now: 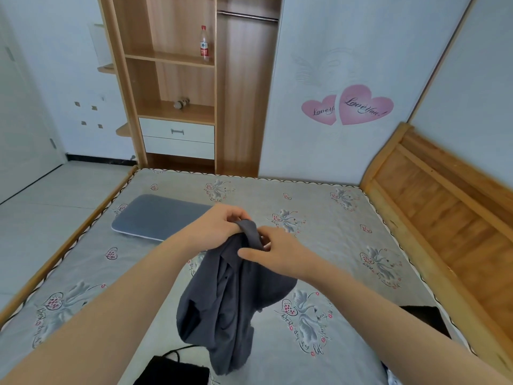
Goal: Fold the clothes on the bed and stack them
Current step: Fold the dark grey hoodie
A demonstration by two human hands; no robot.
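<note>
Left hand (222, 226) and right hand (273, 250) both pinch top edge of one dark grey fabric garment (230, 301) hanging mid-bed; patterned grey mattress (333, 218) open far; two black cloth pieces near: (172, 369), (424, 319).

The garment (233, 295) is dark grey. The bed (333, 245) has a pale grey cover printed with swans and pink hearts. A grey-blue pad (158, 215) lies on it. Black clothes (172, 370) lie at the near edge. Pink hearts (349, 105) mark the white wall.
</note>
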